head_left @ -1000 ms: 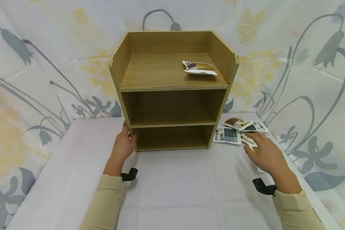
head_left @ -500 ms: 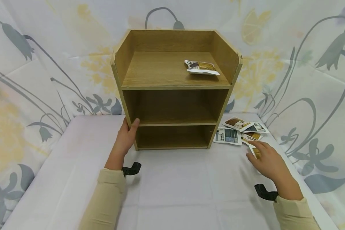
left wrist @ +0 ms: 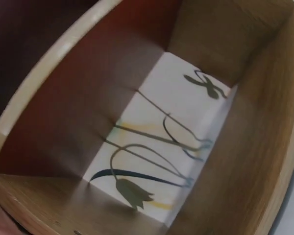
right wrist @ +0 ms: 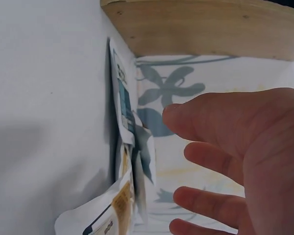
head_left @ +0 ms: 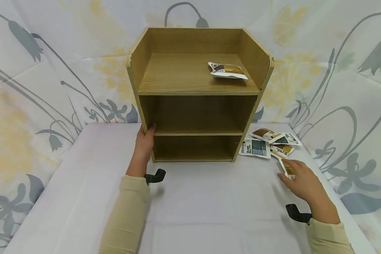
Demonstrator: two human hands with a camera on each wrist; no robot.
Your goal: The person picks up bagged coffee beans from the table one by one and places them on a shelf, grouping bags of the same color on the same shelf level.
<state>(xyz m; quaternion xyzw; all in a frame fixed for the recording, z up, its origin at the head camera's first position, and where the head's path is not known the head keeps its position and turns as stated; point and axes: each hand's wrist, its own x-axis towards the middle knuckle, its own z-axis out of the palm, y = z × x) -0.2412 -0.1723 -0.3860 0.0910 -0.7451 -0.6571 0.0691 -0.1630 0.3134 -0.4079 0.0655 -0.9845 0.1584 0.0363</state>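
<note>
left hand [head_left: 145,145]: fingertips hidden behind shelf unit [head_left: 197,95] side panel, only a sliver showed at left wrist view's edge | right hand [head_left: 300,180]: covered part of nearest packet [head_left: 288,168], contact unclear | packets [head_left: 268,143]: print too small to read | both sleeves cut off by bottom edge | left wrist view blurred

One wooden shelf unit [head_left: 198,95] is seen, with three levels counted: an open top level and two compartments below it. One packet [head_left: 227,70] is counted on the top level. Beside the unit, on the white cloth, a cluster of packets [head_left: 274,144] is seen; five can be made out, though they overlap and the count is not certain. Two hands are counted, a left hand [head_left: 145,143] and a right hand [head_left: 303,181], and two beige sleeves. Two black wrist mounts are seen.
</note>
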